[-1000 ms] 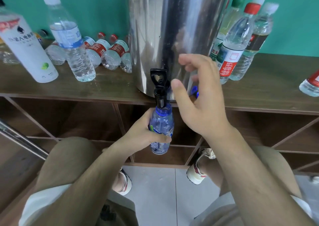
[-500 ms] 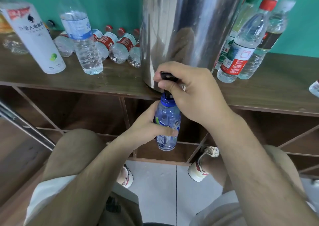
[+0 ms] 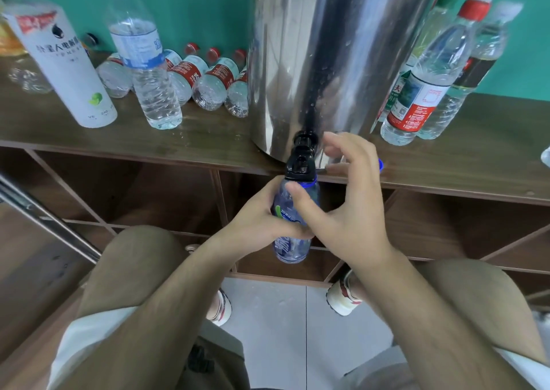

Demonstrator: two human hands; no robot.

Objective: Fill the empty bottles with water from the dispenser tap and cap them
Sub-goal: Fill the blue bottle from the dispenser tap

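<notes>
Steel fills most of my view: the dispenser [image 3: 327,47] stands on the wooden desk [image 3: 461,166], and its black tap [image 3: 302,157] juts over the front edge. My left hand [image 3: 256,220] is wrapped round the small blue bottle [image 3: 290,251] and holds it upright with its mouth right under the spout, in front of the desk and clear of its top. My right hand [image 3: 351,211] is spread and holds nothing. Its fingers fan out just beside the tap and its thumb crosses the bottle's shoulder, though I cannot tell if it touches. I judge this to be the filling step, but I cannot make out whether water is running or how full the bottle is. A blue cap [image 3: 380,165] peeps out on the desk behind my right hand. If the bottle is full, my next move is to reach for that cap, keep the bottle level as I draw it from the spout, and screw the cap on; otherwise I must work the tap.
</notes>
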